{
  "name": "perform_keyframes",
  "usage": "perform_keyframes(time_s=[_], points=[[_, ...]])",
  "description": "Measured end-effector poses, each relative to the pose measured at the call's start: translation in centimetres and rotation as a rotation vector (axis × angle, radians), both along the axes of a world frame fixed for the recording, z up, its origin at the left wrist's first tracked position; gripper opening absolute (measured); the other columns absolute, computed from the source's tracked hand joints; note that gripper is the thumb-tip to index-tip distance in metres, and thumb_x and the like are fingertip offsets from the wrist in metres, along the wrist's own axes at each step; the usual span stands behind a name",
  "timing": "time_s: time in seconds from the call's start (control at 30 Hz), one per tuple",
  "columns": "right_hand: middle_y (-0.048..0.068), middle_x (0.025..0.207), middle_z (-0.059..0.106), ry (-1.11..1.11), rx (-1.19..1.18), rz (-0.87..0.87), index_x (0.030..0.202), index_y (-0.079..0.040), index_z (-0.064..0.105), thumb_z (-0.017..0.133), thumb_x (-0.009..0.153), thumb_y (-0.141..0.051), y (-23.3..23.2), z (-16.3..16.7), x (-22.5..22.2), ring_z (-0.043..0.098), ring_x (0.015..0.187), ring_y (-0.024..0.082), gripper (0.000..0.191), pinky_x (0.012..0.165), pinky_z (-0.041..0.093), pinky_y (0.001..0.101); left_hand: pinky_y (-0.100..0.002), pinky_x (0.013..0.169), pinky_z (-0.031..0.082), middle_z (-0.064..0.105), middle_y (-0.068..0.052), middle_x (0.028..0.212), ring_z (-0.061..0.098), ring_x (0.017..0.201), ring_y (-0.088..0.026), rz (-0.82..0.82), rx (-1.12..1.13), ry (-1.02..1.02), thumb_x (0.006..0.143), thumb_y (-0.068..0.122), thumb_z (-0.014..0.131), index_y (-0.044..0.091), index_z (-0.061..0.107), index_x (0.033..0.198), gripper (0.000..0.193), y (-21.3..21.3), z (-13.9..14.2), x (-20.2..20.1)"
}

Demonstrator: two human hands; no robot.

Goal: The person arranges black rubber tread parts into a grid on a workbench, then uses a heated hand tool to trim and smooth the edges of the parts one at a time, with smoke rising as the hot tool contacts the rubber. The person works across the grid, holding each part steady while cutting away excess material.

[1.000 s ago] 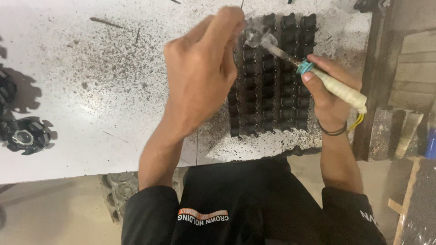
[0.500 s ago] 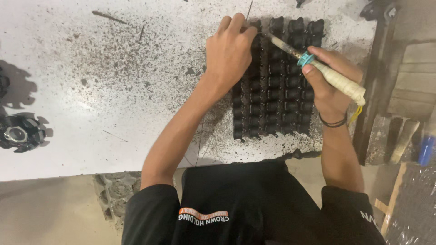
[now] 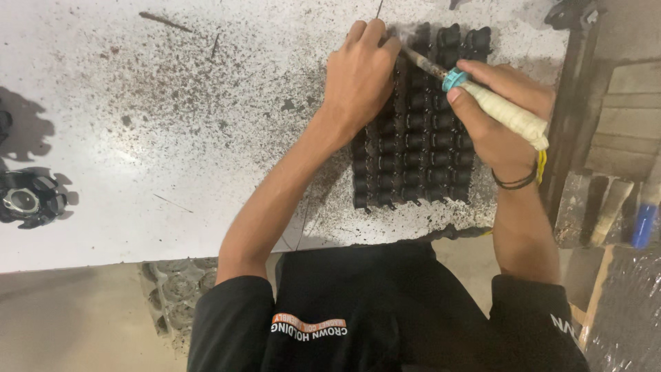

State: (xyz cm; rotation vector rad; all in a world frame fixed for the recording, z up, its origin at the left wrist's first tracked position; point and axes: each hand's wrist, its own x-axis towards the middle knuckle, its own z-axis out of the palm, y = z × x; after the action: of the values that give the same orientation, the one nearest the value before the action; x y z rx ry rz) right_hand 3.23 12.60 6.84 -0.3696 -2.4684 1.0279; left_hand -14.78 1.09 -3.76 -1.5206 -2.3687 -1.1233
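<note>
A block of small black parts [image 3: 420, 148] in tight rows lies on the white, soot-speckled table top [image 3: 172, 138]. My right hand [image 3: 506, 131] grips a soldering iron [image 3: 506, 110] with a white-taped handle and a teal collar. Its tip points left onto the block's far row, where a wisp of smoke shows. My left hand [image 3: 358, 79] rests on the block's far left corner, fingers pinched on a thin wire [image 3: 379, 8] that runs up out of view. The fingertips nearly touch the iron's tip.
A black round finned part [image 3: 24, 200] sits at the table's left edge. To the right of the table are wooden pieces [image 3: 599, 207] and a blue-handled tool [image 3: 644, 224]. A grey moulded tray [image 3: 172, 296] lies below the table's near edge.
My left hand has dropped from close to the camera down onto the block's far corner. The iron's tip has stayed at the far row, and my right hand has barely shifted.
</note>
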Motion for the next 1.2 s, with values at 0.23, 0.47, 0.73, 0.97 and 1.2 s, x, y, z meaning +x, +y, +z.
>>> perform_keyframes(time_s=[0.23,0.47,0.73,0.97,1.2], points=[[0.013,0.105,0.074,0.070,-0.375,-0.232,0.128,0.006,0.072,0.076,0.107,-0.010,-0.3,-0.7,1.6,0.070,0.090,0.014,0.027,0.082,0.056,0.0221,-0.035,0.036,0.044,0.071,-0.010,0.082,0.066,0.056,-0.018,0.071,0.048,-0.233,0.103,-0.005,0.062,0.002,0.068,0.103,0.009,-3.6,2.7,-1.9],[0.014,0.105,0.074,0.094,-0.170,-0.097,0.125,0.008,0.072,0.077,0.106,-0.007,-1.4,-4.2,1.3,0.068,0.092,0.017,0.024,0.084,0.053,0.0263,-0.039,0.053,0.053,0.061,-0.011,0.100,0.067,0.074,-0.024,0.148,0.018,-0.127,0.087,-0.004,0.069,0.007,0.072,0.107,0.023,-5.9,0.6,-1.4],[0.015,0.109,0.073,0.040,-0.156,-0.040,0.127,0.007,0.072,0.075,0.105,-0.003,-1.7,-3.6,-0.3,0.068,0.095,0.017,0.024,0.087,0.053,0.0262,-0.043,0.063,0.057,0.058,-0.006,0.100,0.064,0.091,-0.028,0.142,0.017,-0.018,0.077,0.001,0.070,0.012,0.073,0.100,0.026,-5.3,-0.5,-1.5],[0.017,0.102,0.071,0.000,0.001,0.014,0.123,0.009,0.070,0.077,0.104,-0.003,-2.0,-1.8,-1.3,0.065,0.087,0.019,0.024,0.079,0.050,0.0281,-0.043,0.063,0.057,0.058,-0.007,0.099,0.063,0.093,-0.028,0.140,0.008,-0.027,0.083,0.002,0.069,0.008,0.071,0.092,0.011,-5.0,-0.3,-1.4],[0.018,0.103,0.072,0.022,0.027,0.071,0.126,0.009,0.070,0.076,0.102,0.003,-2.0,-0.9,-2.5,0.067,0.088,0.021,0.025,0.079,0.051,0.0282,-0.040,0.061,0.057,0.057,-0.008,0.098,0.062,0.092,-0.026,0.142,-0.030,-0.001,0.082,0.000,0.068,0.005,0.071,0.092,0.011,-4.4,-0.7,-1.6]])
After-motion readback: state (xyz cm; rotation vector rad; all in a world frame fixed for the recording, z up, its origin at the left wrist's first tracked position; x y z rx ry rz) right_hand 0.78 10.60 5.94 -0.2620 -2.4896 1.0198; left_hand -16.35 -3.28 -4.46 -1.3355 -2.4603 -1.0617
